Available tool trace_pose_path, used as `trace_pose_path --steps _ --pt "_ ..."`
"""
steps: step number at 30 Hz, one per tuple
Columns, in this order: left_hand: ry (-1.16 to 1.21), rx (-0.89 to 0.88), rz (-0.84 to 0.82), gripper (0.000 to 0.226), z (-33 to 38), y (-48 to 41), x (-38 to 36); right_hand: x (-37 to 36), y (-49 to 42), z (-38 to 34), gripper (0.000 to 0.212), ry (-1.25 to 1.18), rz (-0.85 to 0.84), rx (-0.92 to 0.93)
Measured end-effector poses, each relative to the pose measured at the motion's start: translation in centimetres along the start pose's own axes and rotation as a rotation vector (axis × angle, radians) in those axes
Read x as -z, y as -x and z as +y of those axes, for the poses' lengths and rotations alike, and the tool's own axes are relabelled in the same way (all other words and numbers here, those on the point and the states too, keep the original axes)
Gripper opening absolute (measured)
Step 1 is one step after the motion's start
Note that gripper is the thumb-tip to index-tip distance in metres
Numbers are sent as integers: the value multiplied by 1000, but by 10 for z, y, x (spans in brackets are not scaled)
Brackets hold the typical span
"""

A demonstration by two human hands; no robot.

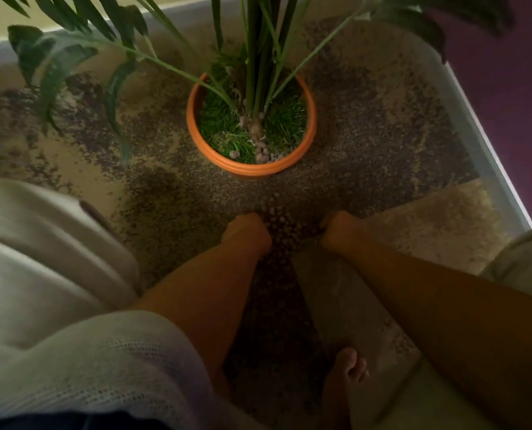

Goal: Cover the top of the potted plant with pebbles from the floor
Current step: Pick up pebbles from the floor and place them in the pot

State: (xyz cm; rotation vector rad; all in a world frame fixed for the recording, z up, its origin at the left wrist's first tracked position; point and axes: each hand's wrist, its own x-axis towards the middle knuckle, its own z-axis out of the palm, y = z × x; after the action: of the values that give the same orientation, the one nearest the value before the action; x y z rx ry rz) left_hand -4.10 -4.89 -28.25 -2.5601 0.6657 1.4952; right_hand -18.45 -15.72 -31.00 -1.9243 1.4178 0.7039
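Note:
An orange pot (pixel 312 125) stands on the floor ahead of me, holding a tall green plant (pixel 260 57) over a green grassy top. A few pale pebbles (pixel 263 152) lie inside the pot near the stems and the front rim. Small pebbles on the floor (pixel 285 231) are heaped between my hands, just in front of the pot. My left hand (pixel 247 232) and my right hand (pixel 336 231) rest on the floor on either side of the heap, fingers curled down into it. The fingertips are hidden.
Pebbles (pixel 367 119) are scattered widely over the beige floor around the pot. A white skirting edge (pixel 488 156) and purple wall (pixel 506 103) run on the right. Pale fabric (pixel 41 259) lies at left. My bare foot (pixel 345 377) shows below. A woven mat (pixel 444 228) lies at right.

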Motion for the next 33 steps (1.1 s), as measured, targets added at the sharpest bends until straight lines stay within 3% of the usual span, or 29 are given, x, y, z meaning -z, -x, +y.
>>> trace_pose_path --steps 3,7,13,19,24,33 --pt "6 -20 -34 22 -6 -3 -1 -7 2 -5 47 -136 17 89" --pt "23 -35 -33 30 -10 -7 4 -11 5 -23 59 -112 0 172" --pt "-59 -76 -17 29 -14 -7 7 -14 7 -33 39 19 18 274" --pt "-95 -139 23 9 -13 -10 4 -11 11 -43 27 45 69 241" --pt "-82 -190 60 25 -10 -14 -4 -16 16 -48 30 78 89 257" --pt "-105 -209 142 25 -10 -21 -4 -9 13 -49 16 -103 144 149"
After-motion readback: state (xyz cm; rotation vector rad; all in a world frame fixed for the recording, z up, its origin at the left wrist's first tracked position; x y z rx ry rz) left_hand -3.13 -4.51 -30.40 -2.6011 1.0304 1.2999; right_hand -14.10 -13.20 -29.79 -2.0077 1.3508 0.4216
